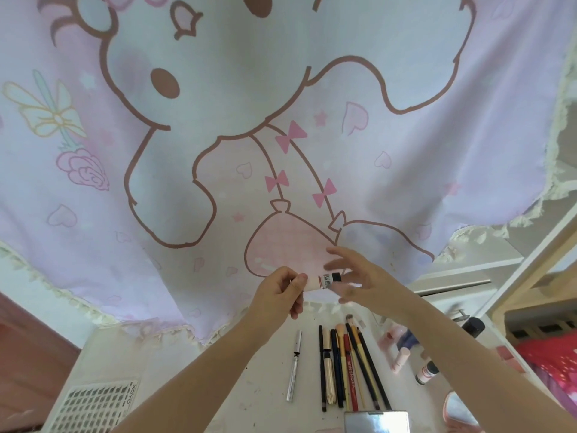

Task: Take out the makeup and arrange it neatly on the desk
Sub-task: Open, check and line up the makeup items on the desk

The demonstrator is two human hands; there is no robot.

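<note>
View: looking down from the person's head, both bare forearms reaching forward over a white surface [259, 385] in front of a hanging curtain.
Left hand: the left hand [279, 292] is raised above the surface, thumb and fingers pinched around the pale end of a small makeup tube [323, 281].
Makeup tube: held roughly level in the air in front of the curtain, pale pink body, a printed label band and a black cap pointing to the right.
Right hand: the right hand [359, 281] is spread with fingers loose, blurred, just beside the tube's black cap; whether it touches the cap cannot be told.
Row on the surface: a silver tube [294, 367] lies alone on the left; near it on the right, a tight row of pencils and brushes [349, 370] lies side by side, mostly black, gold, red and yellow, tips pointing away from the person.
Right of the row: several small pink bottles [402, 354] stand or lie close together, one with a dark cap [427, 373] nearer the edge.
Near edge: a small mirror [376, 421] sits at the bottom, just below the row.
Left side: a white sheet of grey stickers [96, 401] lies on the surface.
Background: a pink curtain [218, 151] printed with a cartoon animal, bows and hearts, its frilled hem hanging above the far edge of the surface.
Far right: red bedding [552, 357] beside a wooden frame.
</note>
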